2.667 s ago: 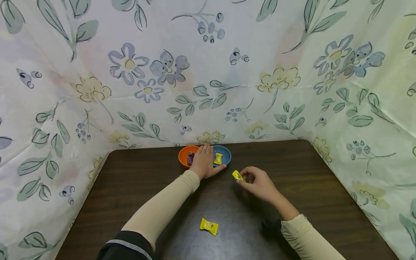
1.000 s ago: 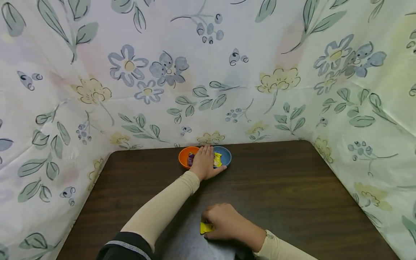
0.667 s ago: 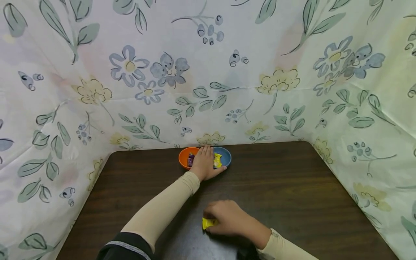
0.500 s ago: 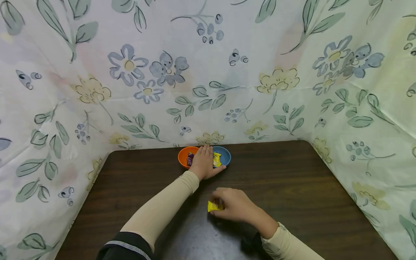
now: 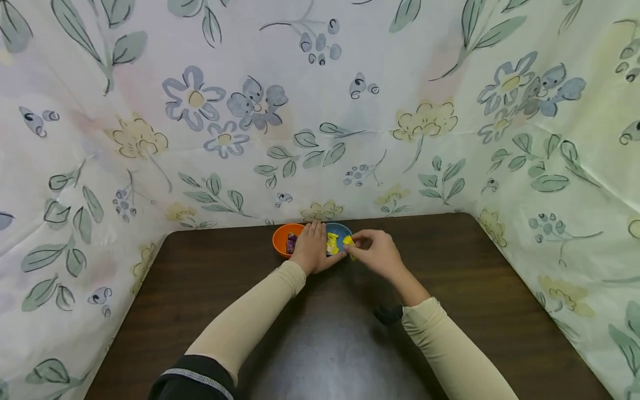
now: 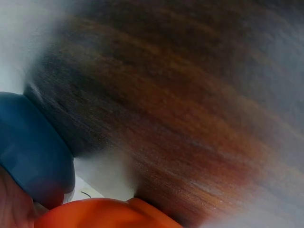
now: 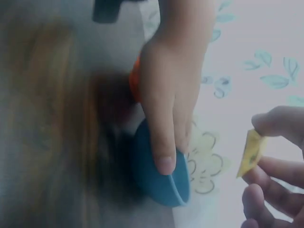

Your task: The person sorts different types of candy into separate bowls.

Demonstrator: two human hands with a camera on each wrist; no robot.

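My left hand lies with extended fingers across the spot where an orange bowl and a blue bowl meet. Its thumb reaches along the blue bowl's near side, against the rim in the right wrist view. Between thumb and fingertips, my right hand pinches a yellow-wrapped candy by the blue bowl's right rim. Inside the blue bowl is yellow-wrapped candy, partly covered by the left hand, so I cannot tell how many pieces. Purple-wrapped candy sits in the orange bowl.
The bowls stand at the far edge of a dark wood-grain table. Right behind it hangs a floral cloth, which also runs along both sides. A black wrist strap shows under the right wrist.
My right hand set one yellow candy into the blue bowl, picked the other off the table's near middle, and carried it forward to the blue bowl. The left hand has stayed put.
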